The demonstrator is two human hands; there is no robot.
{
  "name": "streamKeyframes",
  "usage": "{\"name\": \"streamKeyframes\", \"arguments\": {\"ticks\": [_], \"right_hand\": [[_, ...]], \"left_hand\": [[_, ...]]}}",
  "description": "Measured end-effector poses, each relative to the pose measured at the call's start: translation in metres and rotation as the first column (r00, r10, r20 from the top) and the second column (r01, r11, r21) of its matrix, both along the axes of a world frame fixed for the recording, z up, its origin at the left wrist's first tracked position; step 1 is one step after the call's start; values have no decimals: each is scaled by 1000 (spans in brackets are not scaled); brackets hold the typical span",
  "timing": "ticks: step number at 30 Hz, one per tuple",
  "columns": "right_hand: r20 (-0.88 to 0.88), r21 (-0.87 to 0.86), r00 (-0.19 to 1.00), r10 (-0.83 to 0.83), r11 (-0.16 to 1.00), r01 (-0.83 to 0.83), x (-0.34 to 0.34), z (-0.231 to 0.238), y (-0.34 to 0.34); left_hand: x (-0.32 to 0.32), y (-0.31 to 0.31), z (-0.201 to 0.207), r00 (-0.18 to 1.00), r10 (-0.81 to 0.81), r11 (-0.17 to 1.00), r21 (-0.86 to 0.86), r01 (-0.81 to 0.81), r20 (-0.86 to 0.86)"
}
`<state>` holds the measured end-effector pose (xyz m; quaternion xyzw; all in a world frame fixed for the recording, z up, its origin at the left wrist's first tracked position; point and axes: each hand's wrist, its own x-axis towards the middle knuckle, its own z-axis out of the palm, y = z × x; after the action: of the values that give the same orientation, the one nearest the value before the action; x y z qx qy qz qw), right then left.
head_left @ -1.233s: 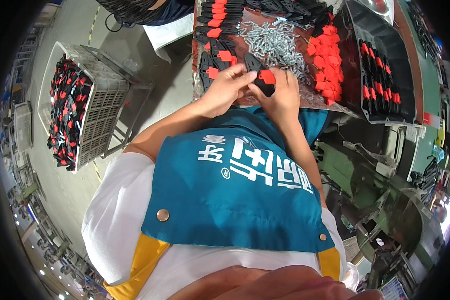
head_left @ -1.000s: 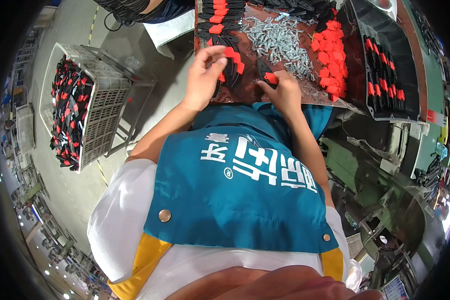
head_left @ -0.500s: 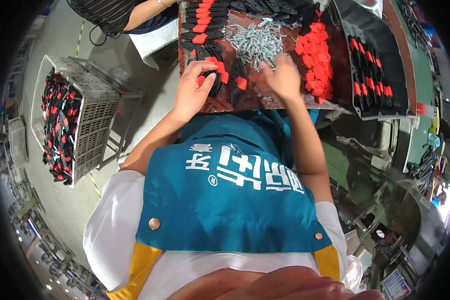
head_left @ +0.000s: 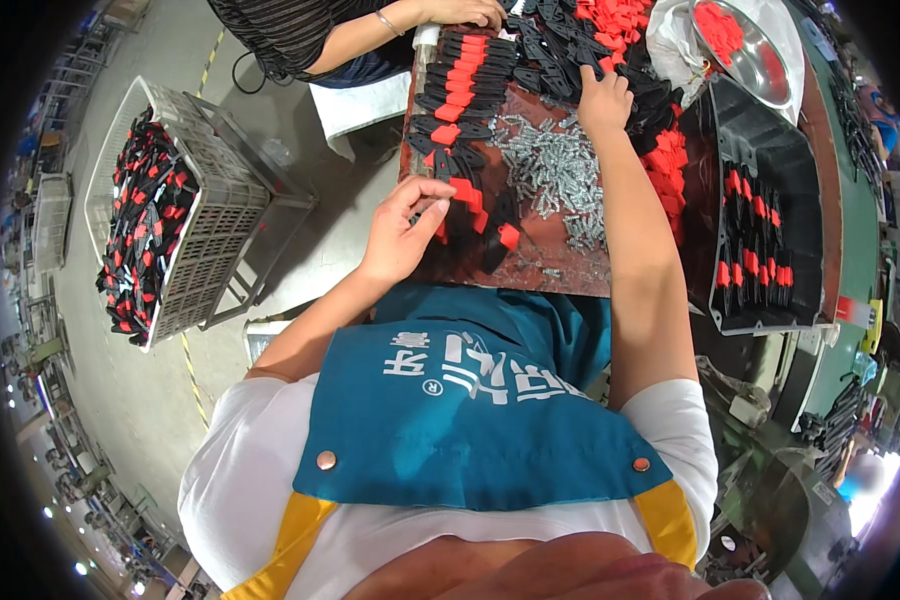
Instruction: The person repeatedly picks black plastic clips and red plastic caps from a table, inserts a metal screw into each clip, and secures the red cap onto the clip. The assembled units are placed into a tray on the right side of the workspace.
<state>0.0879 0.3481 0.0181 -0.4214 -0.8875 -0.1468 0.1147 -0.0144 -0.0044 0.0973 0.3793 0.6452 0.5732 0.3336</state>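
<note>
My left hand is at the table's left front. Its fingers and thumb are curled against red-tipped black plastic clamps, gripping one at the edge of the group. A single black clamp piece with a red pad lies just to the right. My right hand reaches across to the far side, over loose black clamp halves. Its fingers are apart, and nothing shows in them. Under and left of my right forearm spreads a heap of small metal springs.
Clamps line the table's left side. Red pads lie right of my forearm, near a black bin of clamps. A steel bowl stands behind. A full crate is left; a co-worker's hand is at the far edge.
My right hand has left the springs and moved away from me to the black clamp halves. My left hand stays by the same clamps. The view has shifted, showing more of the table's far side.
</note>
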Motion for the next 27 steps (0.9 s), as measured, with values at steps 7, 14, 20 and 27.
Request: {"name": "streamKeyframes", "arguments": {"ticks": [7, 14, 20, 27], "right_hand": [[-529, -284, 840, -122, 958, -40, 48, 29, -40], [-539, -427, 251, -804, 3, -904, 105, 85, -177], [-840, -517, 414, -351, 282, -808, 136, 80, -234], [-676, -406, 725, -132, 888, -217, 190, 15, -192]], "left_hand": [[14, 21, -5, 969, -120, 992, 58, 110, 218], [42, 50, -4, 633, -273, 956, 130, 264, 725], [51, 43, 13, 329, -382, 790, 120, 601, 863], [46, 26, -1, 411, -176, 866, -58, 497, 895]]}}
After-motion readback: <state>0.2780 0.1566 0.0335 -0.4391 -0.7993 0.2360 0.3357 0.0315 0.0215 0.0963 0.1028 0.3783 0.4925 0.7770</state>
